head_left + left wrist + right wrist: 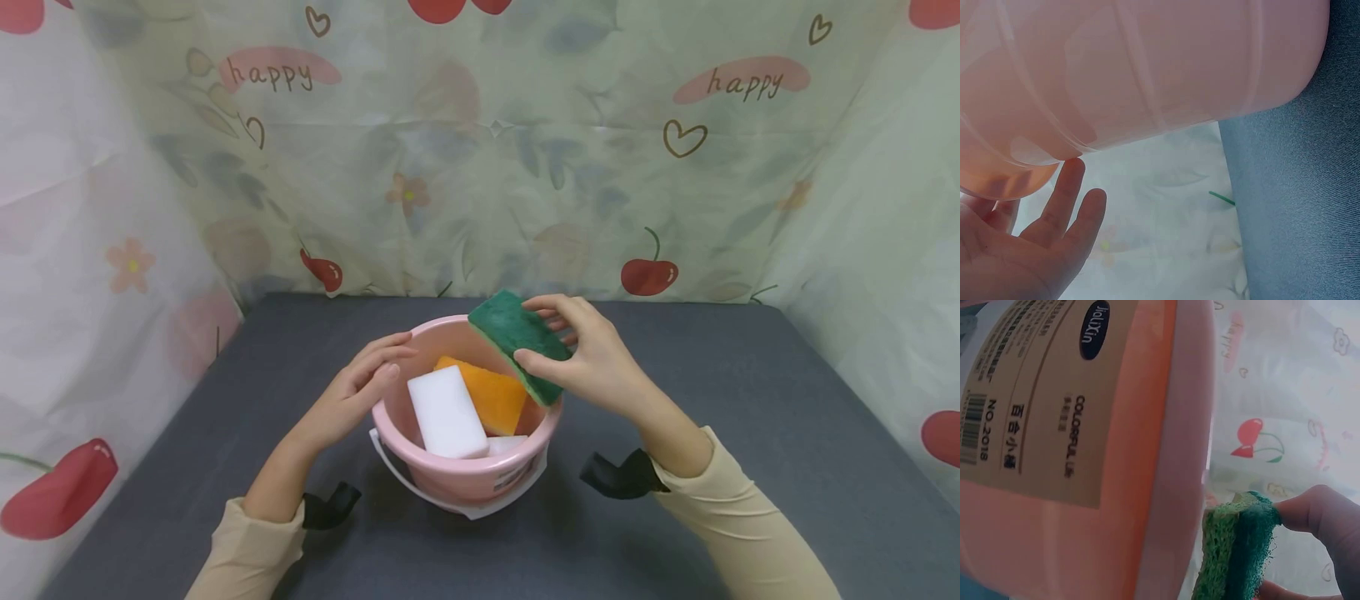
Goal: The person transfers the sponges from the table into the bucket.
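Note:
A pink bucket (465, 479) with a white handle stands on the dark table. Over its right rim, my right hand (592, 354) pinches a green scouring sponge (517, 333) between thumb and fingers. The right wrist view shows the sponge's (1232, 550) light green foam side facing the bucket wall and its dark scrubby side toward the thumb. My left hand (352, 392) rests at the left rim with fingers extended. From the left wrist, its fingertips lie against the bucket's (1166, 69) outside. Inside the bucket are a white sponge block (447, 412) and an orange sponge (491, 396).
Another white piece (506, 444) shows low in the bucket, partly hidden. The dark tabletop (675, 533) extends around the bucket. A printed curtain (480, 167) hangs behind and at both sides. Black straps (618, 475) stick out at both wrists.

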The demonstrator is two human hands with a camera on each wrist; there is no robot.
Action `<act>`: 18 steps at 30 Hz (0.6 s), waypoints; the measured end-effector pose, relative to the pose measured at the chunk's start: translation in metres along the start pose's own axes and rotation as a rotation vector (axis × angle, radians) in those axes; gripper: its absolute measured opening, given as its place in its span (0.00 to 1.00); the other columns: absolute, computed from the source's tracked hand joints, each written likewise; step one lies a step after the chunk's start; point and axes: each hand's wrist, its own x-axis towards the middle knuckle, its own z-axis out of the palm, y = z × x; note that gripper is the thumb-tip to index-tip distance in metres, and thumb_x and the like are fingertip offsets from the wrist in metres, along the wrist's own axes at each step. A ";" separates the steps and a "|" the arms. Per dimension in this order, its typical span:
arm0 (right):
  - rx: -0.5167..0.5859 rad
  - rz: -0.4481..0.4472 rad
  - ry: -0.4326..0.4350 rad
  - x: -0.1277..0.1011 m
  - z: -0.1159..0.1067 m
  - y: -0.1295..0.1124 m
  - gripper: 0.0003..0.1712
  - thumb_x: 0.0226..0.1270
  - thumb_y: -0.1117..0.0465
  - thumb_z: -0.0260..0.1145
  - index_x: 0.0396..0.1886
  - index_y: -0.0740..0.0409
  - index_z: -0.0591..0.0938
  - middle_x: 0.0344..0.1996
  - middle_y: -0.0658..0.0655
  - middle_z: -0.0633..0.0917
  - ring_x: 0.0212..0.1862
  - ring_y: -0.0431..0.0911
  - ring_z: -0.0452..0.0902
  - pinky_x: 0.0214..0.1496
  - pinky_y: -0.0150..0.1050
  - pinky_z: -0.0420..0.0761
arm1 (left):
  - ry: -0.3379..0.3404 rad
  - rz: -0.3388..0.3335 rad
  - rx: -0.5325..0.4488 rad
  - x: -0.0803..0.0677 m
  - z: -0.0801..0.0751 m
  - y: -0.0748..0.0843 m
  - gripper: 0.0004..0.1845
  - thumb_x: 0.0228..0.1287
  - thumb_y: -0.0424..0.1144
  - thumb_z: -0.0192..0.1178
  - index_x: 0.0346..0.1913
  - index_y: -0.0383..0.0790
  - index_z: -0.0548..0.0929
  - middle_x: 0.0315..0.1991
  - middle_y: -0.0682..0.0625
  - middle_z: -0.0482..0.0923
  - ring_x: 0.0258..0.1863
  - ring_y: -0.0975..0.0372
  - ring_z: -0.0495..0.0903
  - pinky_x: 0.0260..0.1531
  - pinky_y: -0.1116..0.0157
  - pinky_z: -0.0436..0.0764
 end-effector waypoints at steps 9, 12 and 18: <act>0.044 0.015 -0.030 0.002 0.008 -0.006 0.27 0.57 0.54 0.67 0.57 0.50 0.73 0.52 0.56 0.76 0.51 0.49 0.73 0.53 0.46 0.76 | 0.001 -0.004 0.005 0.000 0.000 -0.001 0.19 0.71 0.40 0.44 0.61 0.40 0.71 0.71 0.48 0.56 0.70 0.50 0.53 0.63 0.38 0.60; 0.056 0.022 -0.044 0.002 0.012 -0.006 0.27 0.57 0.54 0.67 0.58 0.50 0.73 0.53 0.56 0.76 0.52 0.50 0.73 0.53 0.46 0.76 | 0.000 0.000 0.005 0.000 0.000 -0.001 0.19 0.71 0.40 0.44 0.61 0.40 0.71 0.71 0.47 0.56 0.70 0.50 0.53 0.63 0.38 0.60; 0.067 0.040 -0.058 0.004 0.018 -0.006 0.27 0.57 0.53 0.67 0.58 0.50 0.73 0.53 0.58 0.77 0.51 0.50 0.73 0.52 0.47 0.76 | -0.001 -0.001 0.004 0.000 0.000 -0.001 0.19 0.71 0.40 0.44 0.61 0.40 0.71 0.71 0.48 0.56 0.70 0.50 0.53 0.63 0.38 0.60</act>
